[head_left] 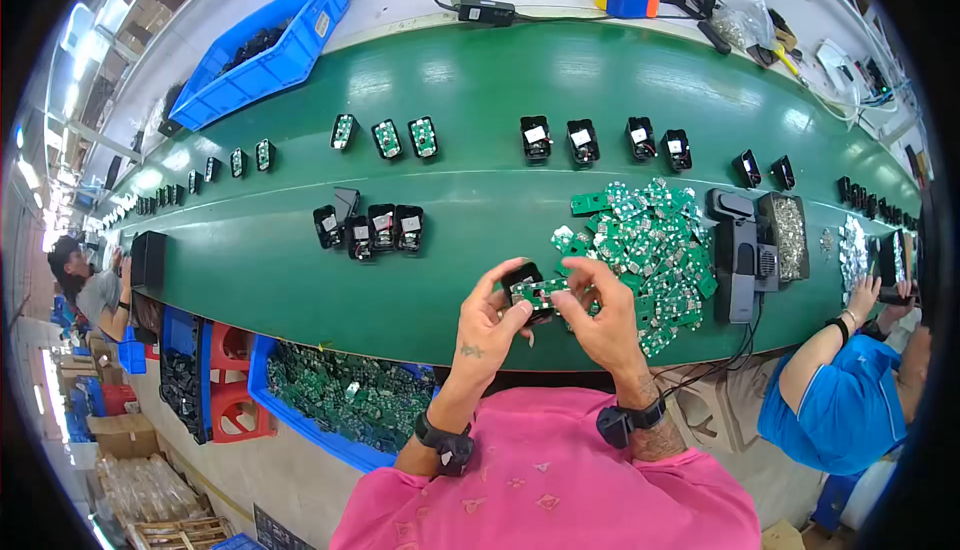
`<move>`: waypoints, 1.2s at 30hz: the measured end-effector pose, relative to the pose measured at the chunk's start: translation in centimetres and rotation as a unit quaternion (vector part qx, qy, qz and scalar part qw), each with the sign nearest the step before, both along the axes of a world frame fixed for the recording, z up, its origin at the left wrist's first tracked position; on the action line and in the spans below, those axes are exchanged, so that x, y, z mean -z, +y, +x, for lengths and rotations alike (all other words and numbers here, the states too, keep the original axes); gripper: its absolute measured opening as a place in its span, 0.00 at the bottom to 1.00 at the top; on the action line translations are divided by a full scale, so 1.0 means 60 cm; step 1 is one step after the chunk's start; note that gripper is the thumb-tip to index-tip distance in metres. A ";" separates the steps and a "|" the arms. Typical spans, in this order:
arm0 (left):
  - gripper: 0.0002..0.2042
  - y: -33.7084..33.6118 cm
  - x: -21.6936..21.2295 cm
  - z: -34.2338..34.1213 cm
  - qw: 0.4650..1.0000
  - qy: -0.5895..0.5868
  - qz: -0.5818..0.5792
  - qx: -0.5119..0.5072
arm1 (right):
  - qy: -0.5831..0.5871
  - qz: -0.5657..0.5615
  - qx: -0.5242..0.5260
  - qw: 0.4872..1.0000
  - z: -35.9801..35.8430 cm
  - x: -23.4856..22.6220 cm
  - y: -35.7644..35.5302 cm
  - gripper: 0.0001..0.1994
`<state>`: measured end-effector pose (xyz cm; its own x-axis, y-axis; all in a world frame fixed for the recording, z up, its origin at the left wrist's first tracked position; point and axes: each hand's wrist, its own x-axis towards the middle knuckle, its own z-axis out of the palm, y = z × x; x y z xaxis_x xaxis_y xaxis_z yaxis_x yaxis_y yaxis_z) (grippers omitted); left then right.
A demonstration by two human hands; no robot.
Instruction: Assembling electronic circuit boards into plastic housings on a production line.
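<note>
Close to the bench's front edge, my left hand (487,322) grips a small black plastic case (518,275). A green circuit board (537,295) lies tilted across that case, its right end pinched by my right hand (608,318). How far the board sits inside the case is partly hidden by my fingers. Just beyond and to the right of my hands spreads a heap of loose green circuit boards (650,250). To the left stands a group of several black cases (383,228) with white labels and wires inside.
Rows of cases cross the green bench (480,220), some with boards (422,137), others with white labels (582,140). Right of the heap are a dark grey device (735,260) and a tray of small parts (787,235). A blue bin (270,60) stands far left; co-workers sit at both sides.
</note>
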<state>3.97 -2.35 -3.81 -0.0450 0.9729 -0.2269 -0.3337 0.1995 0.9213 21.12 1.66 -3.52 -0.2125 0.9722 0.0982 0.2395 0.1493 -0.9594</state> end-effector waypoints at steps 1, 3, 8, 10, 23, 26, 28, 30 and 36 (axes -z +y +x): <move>0.26 0.000 0.000 0.000 1.000 -0.001 0.001 -0.001 | -0.001 0.001 -0.001 1.000 0.001 -0.004 0.003 0.14; 0.25 -0.001 -0.001 -0.001 1.000 -0.022 -0.019 -0.008 | -0.046 0.212 -0.056 0.975 0.003 -0.008 0.013 0.17; 0.25 -0.005 -0.005 0.005 1.000 -0.009 0.005 -0.021 | -0.076 0.272 -0.112 0.953 0.000 0.002 0.022 0.12; 0.25 -0.005 -0.004 0.007 0.999 -0.007 0.011 -0.031 | -0.073 0.266 -0.111 0.955 -0.005 0.001 0.017 0.12; 0.27 -0.005 -0.019 0.021 0.995 0.013 0.031 -0.098 | 0.095 -0.023 0.044 0.994 -0.027 0.002 -0.024 0.10; 0.28 -0.006 -0.024 0.002 0.999 -0.014 0.014 -0.038 | 0.149 -0.122 0.011 0.981 -0.007 0.011 -0.007 0.09; 0.29 -0.007 -0.025 -0.002 0.999 -0.034 0.009 0.012 | 0.104 -0.104 -0.085 0.985 0.011 0.003 0.010 0.09; 0.30 -0.008 -0.025 -0.001 0.999 -0.033 -0.005 0.028 | 0.093 -0.158 -0.106 0.977 0.009 -0.013 0.015 0.10; 0.28 -0.010 -0.030 0.000 0.999 -0.032 -0.033 0.026 | -0.001 0.161 -0.165 0.973 0.008 -0.007 0.024 0.10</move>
